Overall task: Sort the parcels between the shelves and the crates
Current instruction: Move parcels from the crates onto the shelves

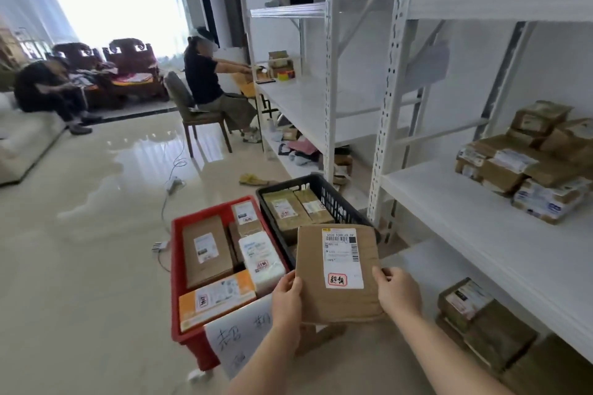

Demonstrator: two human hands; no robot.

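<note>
We hold one brown parcel (337, 269) in both hands, label up, its long axis running away from us. The left hand (287, 295) grips the near left edge, fingers curled under and thumb on top; the right hand (398, 293) pinches the near right edge the same way. The parcel hangs above the gap between two crates — its far end overlaps the near rim of the black crate (340, 199), while the red crate (179, 269) lies just to the left, closer to the left hand. The red stamp on the label looks like those on parcels in the red crate, so we judge a leftward set-down likely. Room there is tight: the red crate is nearly full, boxes packed edge to edge. The black crate shows two parcels at its far end and open floor nearer. To the right, the white shelves (475, 215) have bare board beside stacked parcels, near the right hand.
</note>
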